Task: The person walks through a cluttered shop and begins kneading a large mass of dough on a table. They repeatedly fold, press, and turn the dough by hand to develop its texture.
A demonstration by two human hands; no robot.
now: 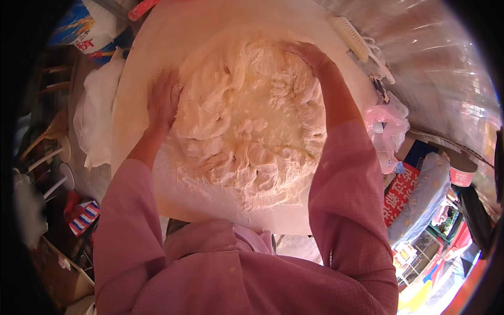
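A broad ring of floury dough (204,114) lies on the pale work table (157,51) before me. Its hollow holds a pool of pale yellowish liquid (260,114), with a few lumps of dough in it. Against the dough's left side rests my left hand (163,98), palm down, its fingers pointing away from me. My right hand (309,57) curves around the far right edge, fingers bent inward on the dough. Part of the right fingertips blends into the flour. Loose flour (236,201) is scattered along the near side.
A white bristle brush (354,39) lies at the table's right edge, with a pink plastic bag (388,126) below it. Beside the table's left edge sits a white plastic sack (98,110). A red rod end (141,10) shows at the top. Plastic sheeting (437,59) hangs at right.
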